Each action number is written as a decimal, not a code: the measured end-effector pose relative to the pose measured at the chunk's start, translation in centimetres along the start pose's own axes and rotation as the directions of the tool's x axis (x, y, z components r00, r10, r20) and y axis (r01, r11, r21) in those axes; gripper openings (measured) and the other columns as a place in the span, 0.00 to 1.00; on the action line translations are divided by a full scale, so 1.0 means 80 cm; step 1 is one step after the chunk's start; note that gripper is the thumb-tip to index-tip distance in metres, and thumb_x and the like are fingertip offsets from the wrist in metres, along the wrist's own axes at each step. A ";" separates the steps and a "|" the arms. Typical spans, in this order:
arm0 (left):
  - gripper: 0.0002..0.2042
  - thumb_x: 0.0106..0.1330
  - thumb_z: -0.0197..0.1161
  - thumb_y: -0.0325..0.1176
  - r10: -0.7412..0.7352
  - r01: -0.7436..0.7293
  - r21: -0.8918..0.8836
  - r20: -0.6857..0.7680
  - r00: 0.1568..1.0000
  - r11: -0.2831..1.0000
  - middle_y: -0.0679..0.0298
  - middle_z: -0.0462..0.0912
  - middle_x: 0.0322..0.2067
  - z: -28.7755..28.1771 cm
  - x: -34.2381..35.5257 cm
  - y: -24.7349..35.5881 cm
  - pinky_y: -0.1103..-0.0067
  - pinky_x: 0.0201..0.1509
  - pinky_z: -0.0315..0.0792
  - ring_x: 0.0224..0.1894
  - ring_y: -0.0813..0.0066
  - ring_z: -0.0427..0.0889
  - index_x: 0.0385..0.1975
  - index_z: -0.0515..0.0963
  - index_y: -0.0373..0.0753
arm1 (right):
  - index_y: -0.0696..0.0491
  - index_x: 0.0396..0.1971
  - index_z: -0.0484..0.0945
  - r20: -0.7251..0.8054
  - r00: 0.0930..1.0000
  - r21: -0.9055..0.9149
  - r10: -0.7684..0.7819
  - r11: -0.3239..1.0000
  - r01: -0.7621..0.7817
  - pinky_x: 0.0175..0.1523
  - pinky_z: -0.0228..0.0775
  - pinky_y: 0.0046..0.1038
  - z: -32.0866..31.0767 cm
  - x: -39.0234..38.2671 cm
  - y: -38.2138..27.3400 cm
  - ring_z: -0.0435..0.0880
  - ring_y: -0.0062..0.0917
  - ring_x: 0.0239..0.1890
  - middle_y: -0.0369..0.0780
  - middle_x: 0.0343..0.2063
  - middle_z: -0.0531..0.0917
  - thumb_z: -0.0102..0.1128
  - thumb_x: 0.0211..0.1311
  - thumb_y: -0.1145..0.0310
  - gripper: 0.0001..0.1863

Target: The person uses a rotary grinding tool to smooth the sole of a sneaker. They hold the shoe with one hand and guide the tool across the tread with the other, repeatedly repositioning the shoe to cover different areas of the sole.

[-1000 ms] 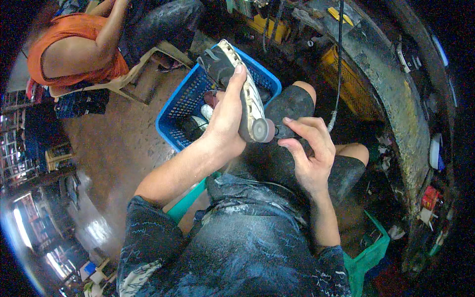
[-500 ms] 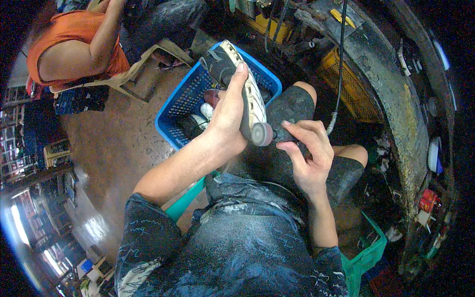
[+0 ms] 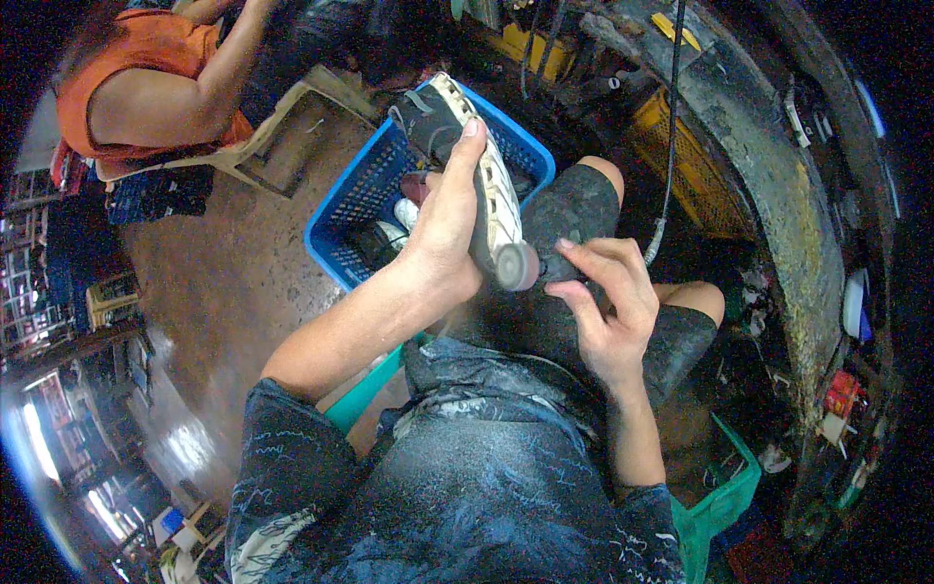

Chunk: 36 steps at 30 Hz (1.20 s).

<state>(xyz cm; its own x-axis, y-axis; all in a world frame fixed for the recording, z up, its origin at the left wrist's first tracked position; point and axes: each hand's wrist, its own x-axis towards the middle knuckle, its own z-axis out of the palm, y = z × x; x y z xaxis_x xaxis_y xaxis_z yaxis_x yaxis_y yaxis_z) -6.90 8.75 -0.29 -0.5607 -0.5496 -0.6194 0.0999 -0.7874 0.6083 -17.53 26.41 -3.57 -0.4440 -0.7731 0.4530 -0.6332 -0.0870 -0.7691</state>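
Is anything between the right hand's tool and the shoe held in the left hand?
Nothing visible. The left hand grips the shoe sole-up, and the small round sanding drum at the right hand already sits against the shoe's heel end above the lap.

A brown, worn floor (image 3: 224, 282) is seen at the left, glossy in places where light is reflected toward the lower left. A pale plastic chair (image 3: 263, 136) is set on it at the upper left, occupied by a person in an orange top (image 3: 136, 58). A blue plastic basket (image 3: 360, 209) is placed on the floor near the middle. Shelving crowded with small goods (image 3: 68, 321) is bent along the left rim. At the right, a dark, grimy curved machine housing (image 3: 769, 195) is seen, with yellow crates (image 3: 681, 175) behind it and a black cable (image 3: 669, 127) hung down in front. A green crate (image 3: 725, 501) is set at the lower right.
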 end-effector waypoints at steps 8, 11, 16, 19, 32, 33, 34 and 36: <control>0.25 0.85 0.51 0.60 -0.006 0.005 0.003 0.107 0.994 1.000 0.64 0.85 0.48 -0.016 0.008 -0.007 0.69 0.55 0.81 0.49 0.69 0.86 0.63 0.77 0.46 | 0.59 0.48 0.90 -0.003 0.998 0.110 0.060 0.992 -0.059 0.55 0.77 0.32 0.001 0.009 0.002 0.87 0.33 0.47 0.44 0.43 0.89 0.78 0.58 0.74 0.18; 0.25 0.85 0.51 0.60 -0.024 0.025 -0.004 0.098 0.995 1.000 0.64 0.85 0.48 -0.014 0.004 -0.008 0.69 0.56 0.81 0.50 0.69 0.85 0.64 0.77 0.46 | 0.59 0.48 0.90 -0.005 0.998 0.113 0.058 0.992 -0.057 0.55 0.77 0.32 0.003 0.011 0.001 0.87 0.33 0.47 0.43 0.43 0.89 0.78 0.58 0.73 0.18; 0.26 0.84 0.52 0.61 -0.035 0.039 -0.032 0.110 0.993 0.999 0.65 0.85 0.49 -0.009 0.001 -0.010 0.69 0.56 0.81 0.51 0.69 0.85 0.64 0.77 0.46 | 0.58 0.48 0.90 -0.001 0.998 0.097 0.060 0.993 -0.060 0.54 0.78 0.32 0.002 0.012 0.001 0.87 0.33 0.46 0.43 0.43 0.89 0.80 0.57 0.71 0.18; 0.26 0.83 0.53 0.61 -0.053 0.057 -0.035 0.104 0.993 0.998 0.65 0.85 0.49 -0.009 0.000 -0.008 0.69 0.57 0.81 0.51 0.69 0.85 0.64 0.77 0.46 | 0.59 0.48 0.90 0.016 0.998 0.093 0.064 0.994 -0.065 0.54 0.77 0.32 0.001 0.009 0.000 0.86 0.33 0.46 0.43 0.43 0.89 0.80 0.57 0.71 0.18; 0.26 0.83 0.53 0.61 -0.029 0.029 -0.005 0.053 0.998 1.000 0.63 0.85 0.49 -0.003 -0.002 -0.005 0.66 0.54 0.83 0.50 0.66 0.86 0.63 0.77 0.45 | 0.54 0.50 0.91 0.018 1.000 0.057 0.009 0.998 -0.010 0.49 0.78 0.34 -0.001 0.005 0.001 0.85 0.36 0.43 0.42 0.41 0.87 0.83 0.54 0.69 0.22; 0.26 0.83 0.53 0.61 -0.033 0.033 -0.008 0.051 0.998 0.999 0.63 0.85 0.49 -0.004 -0.001 -0.005 0.66 0.53 0.83 0.49 0.66 0.86 0.63 0.77 0.45 | 0.56 0.50 0.91 0.032 0.999 0.038 0.000 0.999 -0.001 0.50 0.77 0.34 -0.002 0.004 -0.001 0.85 0.35 0.43 0.43 0.41 0.87 0.82 0.54 0.69 0.21; 0.26 0.83 0.53 0.62 -0.039 0.039 0.003 0.041 0.998 0.999 0.63 0.85 0.48 -0.005 -0.001 -0.004 0.66 0.53 0.83 0.49 0.66 0.86 0.63 0.77 0.45 | 0.58 0.50 0.90 0.048 0.999 0.021 -0.007 1.000 0.006 0.51 0.77 0.33 -0.004 0.002 -0.003 0.86 0.34 0.44 0.44 0.42 0.88 0.82 0.55 0.70 0.21; 0.26 0.83 0.53 0.62 -0.037 0.037 0.007 0.041 0.998 0.999 0.64 0.85 0.48 -0.007 0.000 -0.005 0.66 0.53 0.83 0.48 0.66 0.86 0.62 0.77 0.46 | 0.59 0.49 0.90 0.050 0.999 0.003 -0.010 1.000 0.009 0.52 0.77 0.33 -0.005 0.001 -0.004 0.86 0.34 0.44 0.44 0.43 0.88 0.81 0.55 0.71 0.21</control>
<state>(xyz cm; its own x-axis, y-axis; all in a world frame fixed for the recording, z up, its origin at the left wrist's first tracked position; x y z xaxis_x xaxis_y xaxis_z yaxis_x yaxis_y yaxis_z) -6.46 8.92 -0.78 -0.5973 -0.5080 -0.6206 0.0737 -0.8053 0.5883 -17.62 26.64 -3.14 -0.4057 -0.8027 0.4372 -0.6356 -0.0960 -0.7660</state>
